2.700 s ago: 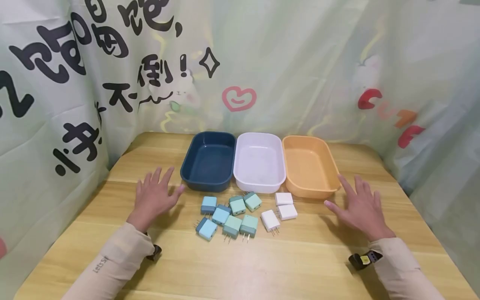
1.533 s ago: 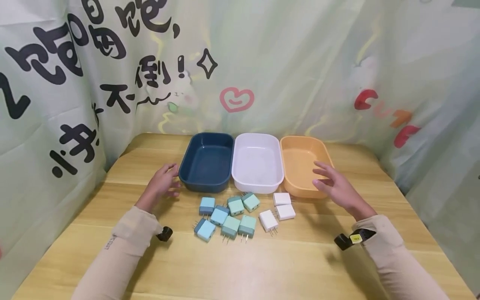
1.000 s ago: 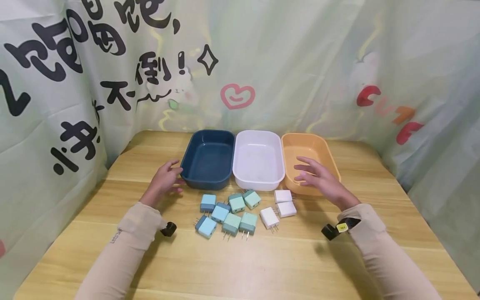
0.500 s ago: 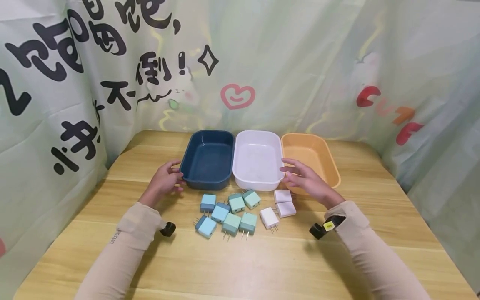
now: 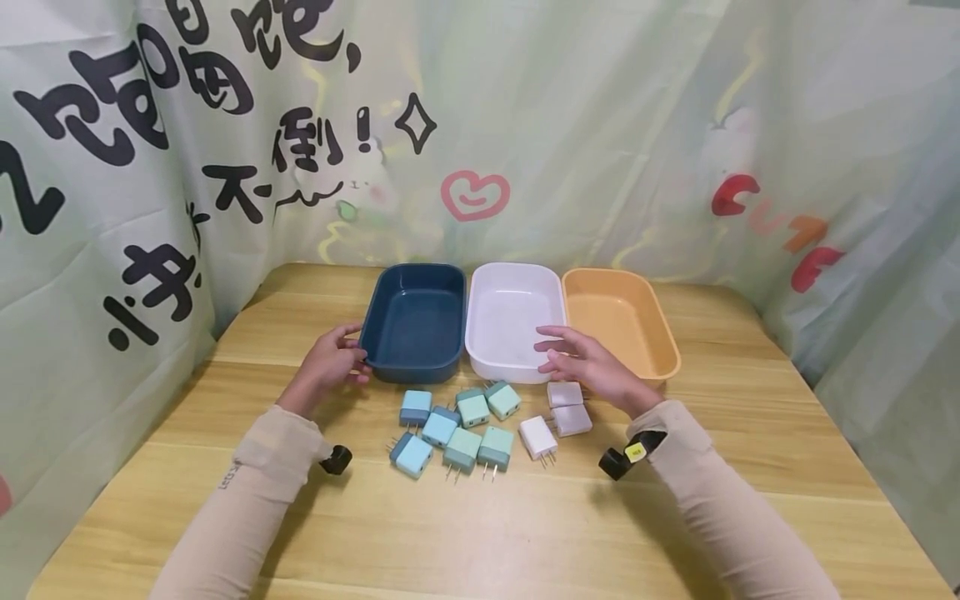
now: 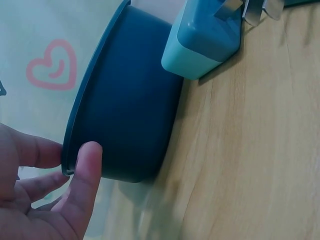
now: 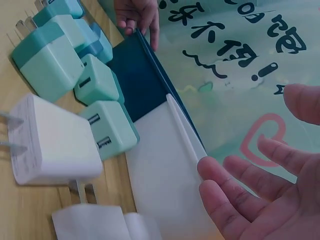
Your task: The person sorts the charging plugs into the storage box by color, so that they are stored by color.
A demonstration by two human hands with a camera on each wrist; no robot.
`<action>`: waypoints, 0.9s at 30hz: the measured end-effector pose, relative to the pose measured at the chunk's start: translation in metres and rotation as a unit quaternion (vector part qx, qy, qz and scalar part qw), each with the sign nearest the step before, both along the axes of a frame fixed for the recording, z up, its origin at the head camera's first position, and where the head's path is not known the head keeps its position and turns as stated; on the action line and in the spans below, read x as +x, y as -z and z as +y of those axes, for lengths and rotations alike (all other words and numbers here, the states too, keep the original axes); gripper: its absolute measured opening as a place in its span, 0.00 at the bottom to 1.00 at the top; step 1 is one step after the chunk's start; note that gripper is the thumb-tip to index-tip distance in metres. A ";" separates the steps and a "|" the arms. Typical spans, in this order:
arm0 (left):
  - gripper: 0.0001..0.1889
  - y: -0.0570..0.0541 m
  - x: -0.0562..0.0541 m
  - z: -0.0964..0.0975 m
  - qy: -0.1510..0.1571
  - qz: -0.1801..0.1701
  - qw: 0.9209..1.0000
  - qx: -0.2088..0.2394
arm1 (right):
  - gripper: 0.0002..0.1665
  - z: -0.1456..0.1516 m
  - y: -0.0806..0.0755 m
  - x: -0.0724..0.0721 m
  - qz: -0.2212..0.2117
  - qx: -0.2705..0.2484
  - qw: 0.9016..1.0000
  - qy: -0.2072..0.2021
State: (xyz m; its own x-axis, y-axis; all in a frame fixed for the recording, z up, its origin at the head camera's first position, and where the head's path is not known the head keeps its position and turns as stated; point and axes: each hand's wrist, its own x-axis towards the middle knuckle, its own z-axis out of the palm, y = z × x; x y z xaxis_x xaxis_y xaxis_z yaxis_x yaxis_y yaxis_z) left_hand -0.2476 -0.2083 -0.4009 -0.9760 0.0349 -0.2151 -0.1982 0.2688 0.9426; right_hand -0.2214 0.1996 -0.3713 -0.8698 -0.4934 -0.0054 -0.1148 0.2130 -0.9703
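My left hand rests at the left front corner of a navy tray; in the left wrist view the fingertips are right at its rim, fingers relaxed. Over the right front part of the white tray, my right hand hovers with fingers spread and nothing in them. In front of the trays lie small USB wall chargers with metal prongs: three light blue ones, several mint green ones and three white ones. The right wrist view shows a white charger close up.
An orange tray stands against the white one, completing a row at the back of the wooden table. Behind hangs a pale printed curtain. Each wrist wears a dark camera, the left one and the right one.
My right hand has moved left, from beside the orange tray across it to the white tray. My left hand has come in to the navy tray's corner. The chargers have stayed put.
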 end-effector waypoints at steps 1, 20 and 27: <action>0.31 0.001 0.000 0.000 0.001 -0.003 1.000 0.000 | 0.32 -0.002 0.001 0.000 0.002 0.002 1.000 -0.006; 0.30 -0.001 -0.004 0.000 0.004 -0.020 1.000 0.006 | 0.30 -0.036 0.006 -0.004 -0.004 0.001 0.999 -0.046; 0.29 -0.001 -0.003 0.002 0.003 -0.013 1.000 0.011 | 0.30 -0.049 0.007 -0.005 -0.008 -0.009 0.998 -0.068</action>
State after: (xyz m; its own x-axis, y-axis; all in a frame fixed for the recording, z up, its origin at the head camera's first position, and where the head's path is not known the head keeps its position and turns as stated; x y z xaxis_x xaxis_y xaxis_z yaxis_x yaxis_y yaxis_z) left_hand -0.2503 -0.2068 -0.3998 -0.9697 0.0464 -0.2399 -0.2214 0.2485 0.9430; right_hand -0.2268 0.1501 -0.3785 -0.7942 -0.6076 -0.0097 -0.1256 0.1797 -0.9757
